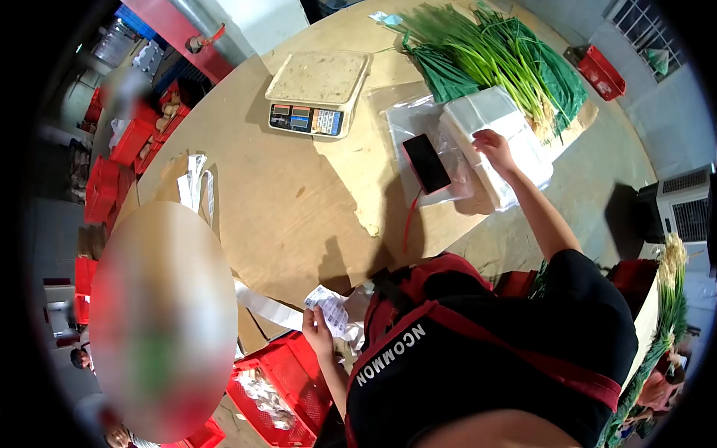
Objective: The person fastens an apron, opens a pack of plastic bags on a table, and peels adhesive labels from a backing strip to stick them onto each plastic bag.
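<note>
On the tan wooden desk [284, 187], our loosely curled right hand [493, 149] is at the stack of translucent plastic bags [489, 108]; grip: cannot tell. Our left hand [319, 336] pinches white printed paper labels [326, 306]. We judge bag-picking in hand; next calls for separating one.

Single head-worn view, wide and round-edged, facing forward and down, close over the table [276, 196]

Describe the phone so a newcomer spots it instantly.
On the table, find the green onions at far right. Closer in, by the right hand, lies a stack of pale plastic; the phone lies just left. Its black face and reddish edge stand out against the plastic.
</note>
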`<state>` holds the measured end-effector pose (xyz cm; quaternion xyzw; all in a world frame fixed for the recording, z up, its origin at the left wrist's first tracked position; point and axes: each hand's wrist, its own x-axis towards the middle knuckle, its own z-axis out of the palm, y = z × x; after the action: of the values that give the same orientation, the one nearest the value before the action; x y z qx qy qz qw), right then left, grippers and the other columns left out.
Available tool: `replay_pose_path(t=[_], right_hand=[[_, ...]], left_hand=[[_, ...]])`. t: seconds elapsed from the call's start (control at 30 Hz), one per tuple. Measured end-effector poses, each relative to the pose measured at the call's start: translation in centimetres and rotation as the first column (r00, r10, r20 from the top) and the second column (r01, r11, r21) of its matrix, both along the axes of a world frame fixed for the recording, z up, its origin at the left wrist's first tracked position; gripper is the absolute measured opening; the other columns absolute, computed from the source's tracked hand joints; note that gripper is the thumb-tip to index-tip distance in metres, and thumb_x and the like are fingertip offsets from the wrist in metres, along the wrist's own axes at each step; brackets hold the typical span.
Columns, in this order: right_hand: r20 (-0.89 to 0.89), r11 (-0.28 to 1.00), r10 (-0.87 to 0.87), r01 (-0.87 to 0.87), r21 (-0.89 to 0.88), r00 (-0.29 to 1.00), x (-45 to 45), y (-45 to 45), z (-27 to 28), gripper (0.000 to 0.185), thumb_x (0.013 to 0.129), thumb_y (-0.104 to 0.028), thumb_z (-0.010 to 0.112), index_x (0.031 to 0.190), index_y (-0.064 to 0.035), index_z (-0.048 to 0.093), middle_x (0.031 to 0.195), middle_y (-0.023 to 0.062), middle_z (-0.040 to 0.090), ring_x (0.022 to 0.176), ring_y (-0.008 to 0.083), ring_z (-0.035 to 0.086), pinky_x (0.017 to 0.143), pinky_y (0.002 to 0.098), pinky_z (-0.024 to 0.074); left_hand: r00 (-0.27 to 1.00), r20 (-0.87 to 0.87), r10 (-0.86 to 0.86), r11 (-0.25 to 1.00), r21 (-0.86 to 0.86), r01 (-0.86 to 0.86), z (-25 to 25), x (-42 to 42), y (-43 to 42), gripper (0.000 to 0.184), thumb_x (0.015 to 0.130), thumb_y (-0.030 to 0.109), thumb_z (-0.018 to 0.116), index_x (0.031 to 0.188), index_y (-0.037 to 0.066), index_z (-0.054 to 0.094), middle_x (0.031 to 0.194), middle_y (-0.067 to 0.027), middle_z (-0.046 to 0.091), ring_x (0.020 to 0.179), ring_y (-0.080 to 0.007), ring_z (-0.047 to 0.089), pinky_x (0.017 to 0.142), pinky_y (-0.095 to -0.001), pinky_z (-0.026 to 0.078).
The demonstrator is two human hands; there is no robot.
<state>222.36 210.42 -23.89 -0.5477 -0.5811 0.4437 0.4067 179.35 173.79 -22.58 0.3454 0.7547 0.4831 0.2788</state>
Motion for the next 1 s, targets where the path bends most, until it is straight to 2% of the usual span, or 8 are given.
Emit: replay_pose_path(t=[0.07, 0.17, 0.27, 0.37, 0.4, 0.5, 0.7, 1.0], right_hand=[[0.143, 0.99, 0.143, -0.143, -0.012, 0.979, -2.2, 0.2, 1.0, 0.02, 0.076, -0.01, 0.059, 0.094, -0.002, 0.059, 0.078, 0.0054, 0.062, 0.072, 0.0123, 0.057, 0.066, 0.0254, 0.0463], [0.506, 0.911, 0.412, -0.347, -0.222, 0.758, -5.4, 0.4, -0.9, 0.055, 0.071, -0.026, 0.068, 0.118, -0.0052, 0.047, 0.096, 0.015, 0.059, 0.086, 0.0236, 0.059, 0.075, 0.0324, 0.0472], [0.777, 0.93, 0.331, -0.326, -0.172, 0.535, -8.4, -1.2, -3.1, 0.091, 0.064, -0.044, 0.071, 0.134, -0.0079, 0.026, 0.112, 0.0223, 0.05, 0.099, 0.0339, 0.052, 0.081, 0.041, 0.0443], [0.859, 0.941, 0.319, -0.241, -0.237, 0.4, -11.1, -2.8, -2.0, 0.108, 0.059, -0.056, 0.07, 0.138, -0.0095, 0.011, 0.118, 0.024, 0.041, 0.107, 0.0393, 0.043, 0.084, 0.0478, 0.0404], [0.883, 0.951, 0.28, -0.232, -0.203, 0.377, -11.8, -3.2, -2.5, 0.109, 0.058, -0.059, 0.069, 0.138, -0.0103, 0.013, 0.118, 0.0222, 0.039, 0.107, 0.0388, 0.04, 0.084, 0.0505, 0.039], [0.924, 0.973, 0.083, -0.231, 0.006, 0.373, -12.3, -3.4, -4.8, 0.108, 0.058, -0.055, 0.07, 0.138, -0.0093, 0.014, 0.117, 0.0215, 0.04, 0.106, 0.0363, 0.042, 0.084, 0.0457, 0.0395], [0.826, 0.98, 0.15, -0.189, -0.054, 0.544, -12.8, -1.7, -3.2, 0.113, 0.043, -0.034, 0.077, 0.136, -0.0184, 0.015, 0.107, 0.0172, 0.043, 0.103, 0.0357, 0.043, 0.082, 0.0464, 0.0418], [0.853, 0.992, 0.115, -0.098, -0.076, 0.51, -12.8, -4.0, -1.9, 0.102, 0.041, -0.029, 0.079, 0.124, -0.0015, 0.027, 0.109, 0.019, 0.04, 0.103, 0.0357, 0.042, 0.084, 0.0439, 0.0431]], left_hand=[[1.0, -0.028, -0.011, 1.0, -0.016, 0.011, -0.3, -0.1, -0.2, 0.024, 0.09, 0.017, 0.05, 0.075, -0.001, 0.05, 0.067, -0.0037, 0.052, 0.063, -0.0098, 0.042, 0.058, -0.0257, 0.039], [0.993, -0.101, -0.067, 0.995, -0.079, 0.059, 0.0, 0.0, -0.7, 0.023, 0.089, 0.015, 0.051, 0.074, -0.002, 0.048, 0.064, -0.009, 0.05, 0.059, -0.0139, 0.041, 0.056, -0.0286, 0.038], [0.945, -0.308, -0.109, 0.986, -0.155, 0.063, 1.2, 1.0, -1.1, 0.023, 0.087, 0.013, 0.053, 0.073, -0.004, 0.046, 0.063, -0.0172, 0.046, 0.056, -0.0247, 0.04, 0.054, -0.0334, 0.038], [0.965, -0.261, -0.033, 0.98, -0.197, -0.02, 1.1, 2.1, -2.5, 0.021, 0.087, 0.014, 0.054, 0.077, -0.004, 0.051, 0.062, -0.012, 0.049, 0.06, -0.0141, 0.039, 0.055, -0.0294, 0.037], [0.964, -0.266, -0.017, 0.985, -0.17, -0.03, 1.0, 2.5, -2.9, 0.023, 0.087, 0.014, 0.053, 0.074, -0.005, 0.047, 0.062, -0.0173, 0.047, 0.055, -0.0256, 0.041, 0.053, -0.0344, 0.037], [0.972, -0.235, 0.031, 0.975, -0.207, -0.081, -0.9, 2.9, -4.3, 0.024, 0.086, 0.015, 0.055, 0.072, -0.003, 0.047, 0.06, -0.0183, 0.047, 0.051, -0.0258, 0.04, 0.049, -0.0339, 0.036], [0.963, -0.271, -0.001, 0.979, -0.198, -0.055, 0.2, 3.9, -2.9, 0.024, 0.086, 0.013, 0.055, 0.07, -0.003, 0.045, 0.061, -0.0191, 0.045, 0.053, -0.0292, 0.038, 0.051, -0.0353, 0.036], [0.963, -0.268, -0.003, 0.981, -0.187, -0.049, 0.6, 4.0, -1.4, 0.025, 0.086, 0.013, 0.054, 0.07, -0.003, 0.043, 0.06, -0.0194, 0.044, 0.053, -0.0291, 0.037, 0.051, -0.0355, 0.036]])
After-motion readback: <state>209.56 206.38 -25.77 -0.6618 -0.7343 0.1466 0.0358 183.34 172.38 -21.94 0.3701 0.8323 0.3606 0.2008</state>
